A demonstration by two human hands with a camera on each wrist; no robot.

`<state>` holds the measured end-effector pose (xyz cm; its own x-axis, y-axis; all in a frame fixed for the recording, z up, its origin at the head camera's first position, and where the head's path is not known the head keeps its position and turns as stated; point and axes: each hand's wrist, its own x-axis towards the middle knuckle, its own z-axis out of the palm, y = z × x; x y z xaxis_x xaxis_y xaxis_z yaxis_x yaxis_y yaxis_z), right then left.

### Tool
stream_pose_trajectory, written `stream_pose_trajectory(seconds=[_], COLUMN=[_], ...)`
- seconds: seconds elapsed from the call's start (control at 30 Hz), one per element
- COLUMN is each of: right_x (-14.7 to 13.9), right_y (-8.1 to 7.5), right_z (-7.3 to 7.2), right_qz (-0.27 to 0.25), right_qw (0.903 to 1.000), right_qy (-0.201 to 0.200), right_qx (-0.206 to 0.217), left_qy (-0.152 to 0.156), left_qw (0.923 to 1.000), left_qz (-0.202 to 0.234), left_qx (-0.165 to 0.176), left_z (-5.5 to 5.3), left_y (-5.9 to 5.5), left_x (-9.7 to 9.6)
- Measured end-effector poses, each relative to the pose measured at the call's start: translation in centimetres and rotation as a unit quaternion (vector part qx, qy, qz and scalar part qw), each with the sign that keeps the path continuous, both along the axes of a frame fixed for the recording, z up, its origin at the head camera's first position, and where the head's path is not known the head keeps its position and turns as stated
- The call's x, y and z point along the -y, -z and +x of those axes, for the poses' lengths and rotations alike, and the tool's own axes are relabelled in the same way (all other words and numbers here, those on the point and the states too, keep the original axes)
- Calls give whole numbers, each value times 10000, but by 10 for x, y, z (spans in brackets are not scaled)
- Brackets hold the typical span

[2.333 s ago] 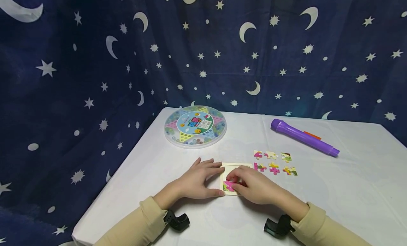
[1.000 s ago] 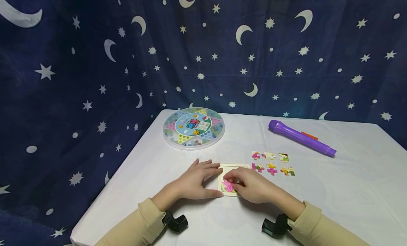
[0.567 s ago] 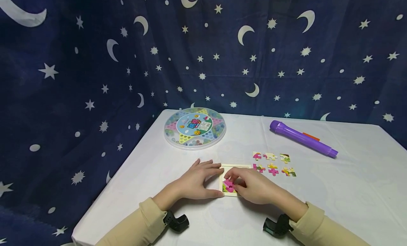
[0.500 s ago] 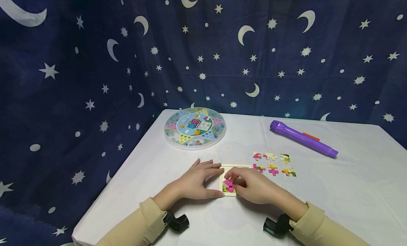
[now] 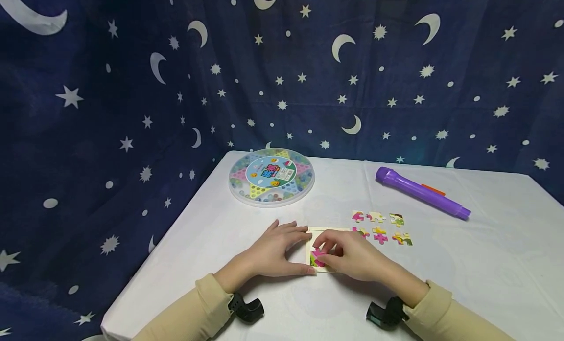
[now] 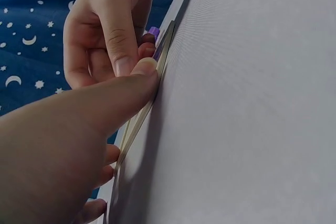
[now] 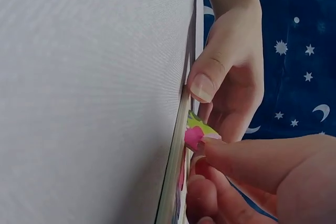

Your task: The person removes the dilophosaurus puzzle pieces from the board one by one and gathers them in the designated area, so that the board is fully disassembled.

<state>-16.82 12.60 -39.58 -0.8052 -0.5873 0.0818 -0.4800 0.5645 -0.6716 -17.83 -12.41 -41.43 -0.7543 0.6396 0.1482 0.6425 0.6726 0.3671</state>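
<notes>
A shallow light-wood puzzle tray [image 5: 328, 229] lies on the white table between both hands. My left hand [image 5: 275, 250] rests at its left side, fingers spread near the far corner and thumb [image 6: 134, 80] pressing on the near-left corner. My right hand [image 5: 352, 255] reaches over the tray from the right and pinches a pink and green puzzle piece [image 7: 195, 136] between thumb and fingertips. The piece stands tilted at the tray's near-left part, in the right wrist view. My right fingers hide much of the tray's inside.
Several loose puzzle pieces [image 5: 380, 235] lie in two rows right of the tray. A round Chinese checkers box [image 5: 271, 198] stands at the back left. A purple toy microphone [image 5: 423, 193] lies at the back right, beside a small orange strip [image 5: 434, 189].
My right thumb and fingers shift slightly over the pink piece, whose tilt changes in place. My left thumb has slid a little right along the tray's near edge.
</notes>
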Motion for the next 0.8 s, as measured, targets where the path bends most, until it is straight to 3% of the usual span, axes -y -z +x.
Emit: stream_pose_trajectory(seconds=[0.17, 0.57, 0.8], right_x=[1, -23, -51], right_y=[1, -14, -28], right_z=[-1, -15, -27], right_qz=[-42, -410, -248], right_qw=[9999, 9952, 9906], right_qy=[111, 210, -140], right_qx=[72, 864, 1339], left_qy=[-50, -30, -224], left_qw=[10000, 9995, 9986], left_qz=[-48, -30, 9], left_qx=[38, 310, 486], left_z=[0, -4, -8], left_y=[-1, -5, -11], left_x=[0, 6, 16])
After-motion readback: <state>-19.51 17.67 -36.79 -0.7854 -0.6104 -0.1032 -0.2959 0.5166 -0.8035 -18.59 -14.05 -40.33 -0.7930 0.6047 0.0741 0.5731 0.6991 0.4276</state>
